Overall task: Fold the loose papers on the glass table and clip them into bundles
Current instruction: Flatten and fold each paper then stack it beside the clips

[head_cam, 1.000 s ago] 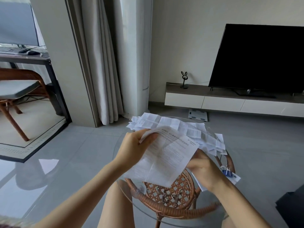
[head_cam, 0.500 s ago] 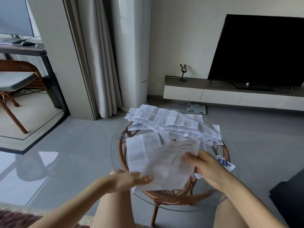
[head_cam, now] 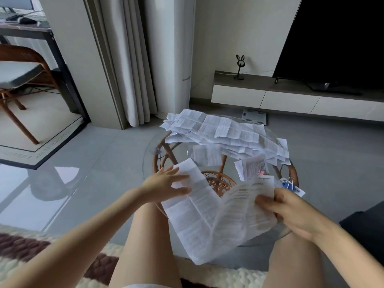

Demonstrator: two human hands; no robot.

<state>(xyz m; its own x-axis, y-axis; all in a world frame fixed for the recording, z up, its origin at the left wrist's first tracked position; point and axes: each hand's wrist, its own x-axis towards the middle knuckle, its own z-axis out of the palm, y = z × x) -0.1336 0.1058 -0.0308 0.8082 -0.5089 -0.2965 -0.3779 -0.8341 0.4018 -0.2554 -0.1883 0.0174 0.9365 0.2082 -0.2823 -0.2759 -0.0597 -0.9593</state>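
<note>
**One sheet half-folded between your hands**

You held the sheet (head_cam: 207,221) above the near rim of the glass table (head_cam: 148,163), over your knees, bent into a shallow V along its middle crease. Your right hand (head_cam: 288,213) was clamped on the right half, thumb on top and fingers curled under, which I judge anchored the paper so the other half could swing over; your left hand (head_cam: 166,185) lay with straight, spread fingers against the top of the left half, gripping nothing, placed as if to push that half across; the hands stood well apart, the sheet spanning the gap.

The fold looked not yet closed. Beyond it the pile of loose papers (head_cam: 224,132) lay heaped along the far side of the glass, some edges overhanging the rim, so most of the work seemed undone. Nearer your right hand lay a pink-clipped bundle (head_cam: 252,169) and a blue-clipped bundle (head_cam: 289,186), probably parked there to keep finished apart from unfinished.

No true container was in view; the table alone bore things; the rattan base (head_cam: 218,182) showed through the glass, and whether anything lay in it I could not tell.
</note>
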